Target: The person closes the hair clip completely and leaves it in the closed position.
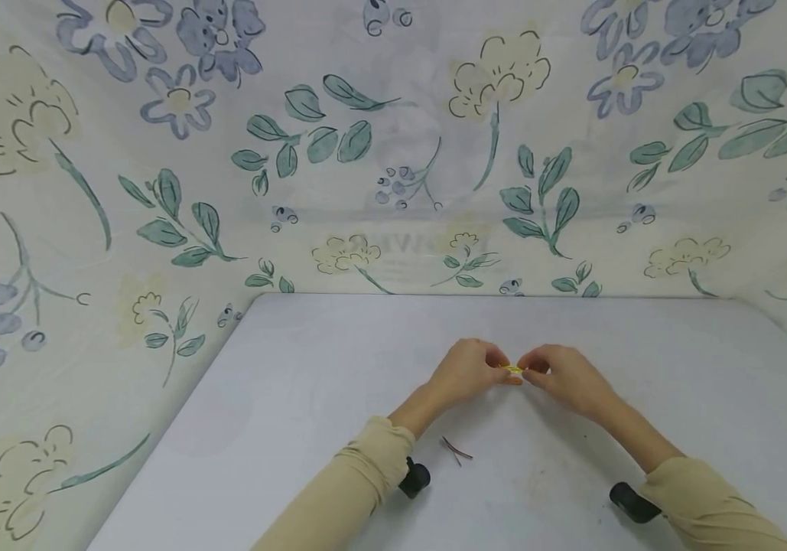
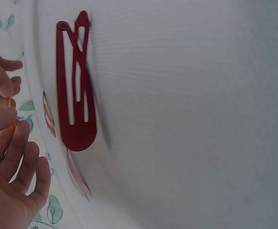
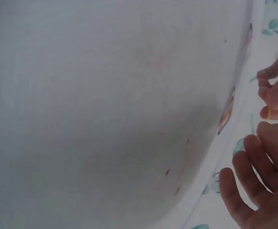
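At the middle of the white table, my left hand (image 1: 469,371) and right hand (image 1: 565,375) meet fingertip to fingertip. Between them is a small, slim yellow hair clip (image 1: 514,370), pinched by both hands and mostly hidden by the fingers. Just below it, by the left fingertips, shows a small orange piece (image 1: 514,380) of unclear kind. In the left wrist view the clip (image 2: 10,102) is a thin yellow edge between the right hand's fingers (image 2: 0,86) and the left hand (image 2: 17,171). The right wrist view catches its yellow edge (image 3: 269,113) too, above the right hand (image 3: 263,181).
A dark red snap hair clip (image 2: 79,136) with crossed arms lies on the table, nearer me than the hands. Thin reddish pieces (image 3: 227,114) show near the far edge in the wrist views, too foreshortened to identify. Flower-patterned cloth (image 1: 400,168) hangs behind the table (image 1: 262,383).
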Motion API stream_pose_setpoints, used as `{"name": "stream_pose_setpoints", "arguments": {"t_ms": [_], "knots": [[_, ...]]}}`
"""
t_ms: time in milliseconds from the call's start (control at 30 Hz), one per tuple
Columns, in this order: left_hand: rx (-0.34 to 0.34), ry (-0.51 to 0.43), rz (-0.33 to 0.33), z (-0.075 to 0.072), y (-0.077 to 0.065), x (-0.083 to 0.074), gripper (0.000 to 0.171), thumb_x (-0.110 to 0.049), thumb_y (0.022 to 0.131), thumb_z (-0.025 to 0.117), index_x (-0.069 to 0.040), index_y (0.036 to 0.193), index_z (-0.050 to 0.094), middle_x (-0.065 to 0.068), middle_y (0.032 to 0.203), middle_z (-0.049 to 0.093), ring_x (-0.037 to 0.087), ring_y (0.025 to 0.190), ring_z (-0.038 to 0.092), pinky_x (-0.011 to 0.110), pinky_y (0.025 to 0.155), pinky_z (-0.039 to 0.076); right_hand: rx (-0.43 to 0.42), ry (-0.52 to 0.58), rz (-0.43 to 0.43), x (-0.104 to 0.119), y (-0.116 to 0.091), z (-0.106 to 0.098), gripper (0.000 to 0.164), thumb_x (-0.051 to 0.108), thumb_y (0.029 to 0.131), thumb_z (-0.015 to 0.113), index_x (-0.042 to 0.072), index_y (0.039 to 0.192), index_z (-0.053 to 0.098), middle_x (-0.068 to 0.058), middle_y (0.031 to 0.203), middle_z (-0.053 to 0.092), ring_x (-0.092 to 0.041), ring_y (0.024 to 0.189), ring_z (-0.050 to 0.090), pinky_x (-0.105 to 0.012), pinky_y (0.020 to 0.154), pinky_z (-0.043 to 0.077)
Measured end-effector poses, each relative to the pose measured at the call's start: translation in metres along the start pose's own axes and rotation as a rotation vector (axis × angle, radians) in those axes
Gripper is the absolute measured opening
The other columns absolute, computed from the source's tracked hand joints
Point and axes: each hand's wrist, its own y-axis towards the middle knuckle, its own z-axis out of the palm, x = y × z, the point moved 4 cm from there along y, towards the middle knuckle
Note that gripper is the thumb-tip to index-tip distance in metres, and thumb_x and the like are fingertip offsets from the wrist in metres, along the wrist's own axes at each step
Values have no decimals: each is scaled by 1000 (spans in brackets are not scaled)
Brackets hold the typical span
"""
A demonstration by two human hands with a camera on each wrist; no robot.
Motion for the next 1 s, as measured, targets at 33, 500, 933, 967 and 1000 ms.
{"name": "stream_pose_setpoints", "arguments": {"t_ms": [33,500,933,967,1000], "knots": [[9,25,8,1,0,0,13,-20,90,72,-10,96,76,-3,89,71,9,81,56,19,67,45,13,-4,3,-1,0,3,14,8,90,69,3,103,72,-4,92,70,-19,84,61,-38,77,54],[65,257,74,15,-2,3,12,-21,88,72,-12,93,77,-5,89,73,10,85,62,22,79,48,86,-95,-29,-1,-1,16,9,8,87,72,5,95,73,-2,87,68,-16,79,59,-40,75,53],[58,377,117,17,-7,1,12,-19,86,72,-14,96,77,-5,89,72,11,86,63,23,77,48,75,-169,-57,5,-2,19,5,7,85,74,8,89,75,2,82,65,-13,77,58,-35,72,52],[59,375,120,17,-7,1,13,-19,86,72,-14,97,77,-5,89,72,11,86,63,22,77,48,74,-168,-53,4,-2,19,5,8,85,74,8,89,75,2,82,65,-13,77,58,-35,72,52],[59,371,123,17,-7,1,13,-19,86,72,-14,97,77,-5,89,72,11,86,63,22,77,48,73,-167,-55,5,-3,19,5,8,85,74,8,90,75,2,82,65,-13,77,58,-35,72,52]]}}
